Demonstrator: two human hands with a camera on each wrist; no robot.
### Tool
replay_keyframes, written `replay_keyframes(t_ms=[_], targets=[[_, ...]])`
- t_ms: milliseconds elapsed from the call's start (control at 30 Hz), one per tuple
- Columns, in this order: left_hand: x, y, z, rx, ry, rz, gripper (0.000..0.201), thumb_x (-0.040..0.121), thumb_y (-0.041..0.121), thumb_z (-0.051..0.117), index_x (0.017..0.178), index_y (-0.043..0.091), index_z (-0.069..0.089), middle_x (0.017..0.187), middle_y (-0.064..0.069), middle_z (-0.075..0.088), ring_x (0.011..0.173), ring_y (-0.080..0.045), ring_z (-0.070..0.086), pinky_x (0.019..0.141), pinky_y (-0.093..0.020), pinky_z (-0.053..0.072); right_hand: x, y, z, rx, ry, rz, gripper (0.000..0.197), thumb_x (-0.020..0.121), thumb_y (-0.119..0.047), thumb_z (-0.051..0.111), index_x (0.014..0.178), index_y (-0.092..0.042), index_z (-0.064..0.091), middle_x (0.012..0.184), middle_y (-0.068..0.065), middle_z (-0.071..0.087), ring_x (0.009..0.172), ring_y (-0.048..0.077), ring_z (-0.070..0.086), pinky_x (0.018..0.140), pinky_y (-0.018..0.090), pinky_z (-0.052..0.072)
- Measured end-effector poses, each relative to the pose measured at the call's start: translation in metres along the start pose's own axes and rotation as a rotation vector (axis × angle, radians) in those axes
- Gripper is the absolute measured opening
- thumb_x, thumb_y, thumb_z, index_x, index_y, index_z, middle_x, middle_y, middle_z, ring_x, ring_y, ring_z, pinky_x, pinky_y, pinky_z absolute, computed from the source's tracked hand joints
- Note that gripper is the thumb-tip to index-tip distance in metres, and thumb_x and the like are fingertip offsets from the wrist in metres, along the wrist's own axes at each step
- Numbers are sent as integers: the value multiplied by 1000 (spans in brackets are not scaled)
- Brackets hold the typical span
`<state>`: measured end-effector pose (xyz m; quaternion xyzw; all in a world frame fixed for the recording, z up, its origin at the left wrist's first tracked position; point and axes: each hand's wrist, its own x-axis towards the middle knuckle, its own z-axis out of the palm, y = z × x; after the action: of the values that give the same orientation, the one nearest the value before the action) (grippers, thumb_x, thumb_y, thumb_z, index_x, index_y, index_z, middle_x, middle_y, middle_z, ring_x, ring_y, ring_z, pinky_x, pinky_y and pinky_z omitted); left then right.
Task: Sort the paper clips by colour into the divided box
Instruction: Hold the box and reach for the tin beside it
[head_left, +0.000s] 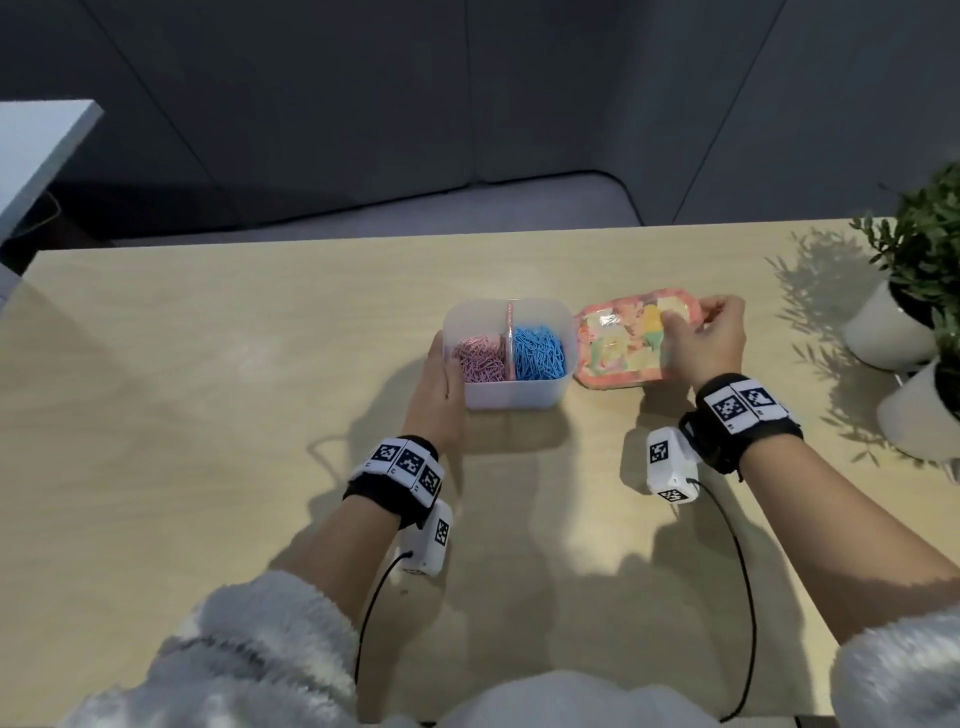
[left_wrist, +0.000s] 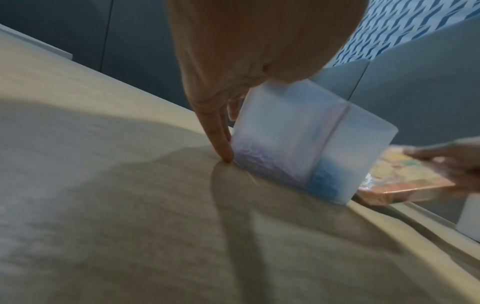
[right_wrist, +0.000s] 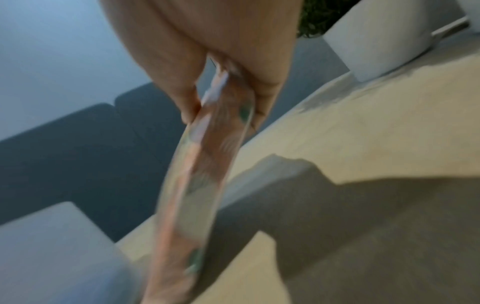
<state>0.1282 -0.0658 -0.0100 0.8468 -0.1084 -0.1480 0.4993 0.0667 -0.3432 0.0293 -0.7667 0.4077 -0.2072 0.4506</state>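
The translucent divided box (head_left: 509, 389) stands mid-table, with pink clips (head_left: 478, 358) in its left compartment and blue clips (head_left: 540, 351) in its right. My left hand (head_left: 441, 364) rests against the box's left wall. In the left wrist view its straight fingers (left_wrist: 221, 142) reach down to the table beside the box (left_wrist: 298, 144). My right hand (head_left: 696, 322) pinches a flat pink patterned lid (head_left: 618, 348) just right of the box, thumb on top, far edge raised. The right wrist view shows that lid (right_wrist: 207, 174) edge-on and blurred. No loose clips are visible on the table.
Two white plant pots (head_left: 883, 332) (head_left: 914, 415) with green sprigs stand at the table's right edge, close to my right hand. A grey sofa lies beyond the far edge. Cables trail from both wrist cameras toward me.
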Motion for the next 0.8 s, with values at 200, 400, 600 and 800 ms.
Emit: replay_keyframes(t_ms=[200,400,600,800], targets=[[-7,-1,2,-36,-14,5,54,101,29,24,148,16,3,157,-1,11,145,-13,12,118,-25,8,-37,-54,-19,290,209,-363,38,90,-17,48,127,-7,46,123,0,52,116,8,47,101,12,36],[-2,17,-10,-208,85,-68,54,99,26,33,147,13,12,156,-6,16,144,-18,16,120,-36,15,-51,-71,41,410,-168,-122,32,88,-20,53,117,-6,55,116,12,62,105,24,60,91,36,52],[16,42,-13,-376,-32,-165,51,92,45,34,129,11,42,127,-13,59,113,-24,60,100,-43,45,-49,-57,82,215,-257,-70,33,88,-29,51,115,-11,56,118,9,61,106,23,58,95,40,48],[20,48,-12,-353,8,-151,40,99,31,31,135,12,33,125,-7,53,109,-18,57,89,-24,50,-47,-37,87,67,-295,-21,43,80,-46,46,94,-8,61,108,14,59,97,26,56,91,37,46]])
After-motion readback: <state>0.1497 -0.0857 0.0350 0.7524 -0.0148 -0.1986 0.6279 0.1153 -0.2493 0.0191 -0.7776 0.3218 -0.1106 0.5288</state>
